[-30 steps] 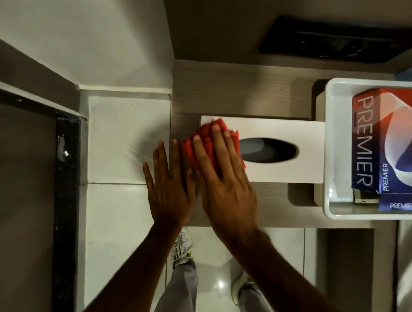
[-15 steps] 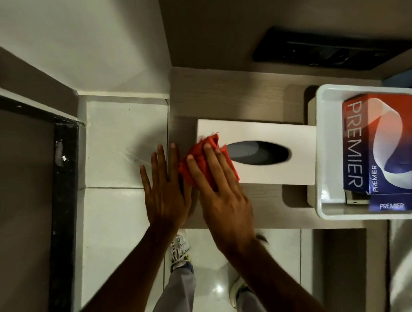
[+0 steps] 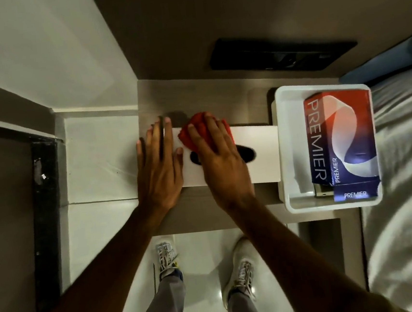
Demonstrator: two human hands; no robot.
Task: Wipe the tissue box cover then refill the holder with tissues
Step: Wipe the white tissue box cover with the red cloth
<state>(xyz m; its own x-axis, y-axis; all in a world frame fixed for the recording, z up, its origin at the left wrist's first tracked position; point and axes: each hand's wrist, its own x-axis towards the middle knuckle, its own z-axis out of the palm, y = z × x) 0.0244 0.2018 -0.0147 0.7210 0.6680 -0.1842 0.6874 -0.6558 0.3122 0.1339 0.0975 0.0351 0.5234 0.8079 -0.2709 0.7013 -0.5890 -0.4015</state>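
Observation:
A white tissue box cover (image 3: 260, 155) with a dark oval slot lies flat on a narrow wooden table (image 3: 194, 94). My right hand (image 3: 218, 159) lies flat on a red cloth (image 3: 197, 129) and presses it onto the cover's far left part, hiding part of the slot. Spread flat, my left hand (image 3: 159, 165) rests against the cover's left end, thumb on its top. To the right stands a white tray-like holder (image 3: 284, 148) with a red, white and blue PREMIER tissue pack (image 3: 342, 140) inside it.
A dark socket panel (image 3: 280, 53) sits in the wall behind the table. A bed with white sheets (image 3: 409, 186) adjoins the table on the right. White floor tiles (image 3: 99, 161) lie to the left; my shoes (image 3: 241, 270) stand below the table's front edge.
My right hand has carried the red cloth from the cover's near left corner up and to the right, over the slot. My left hand has shifted onto the cover's left end.

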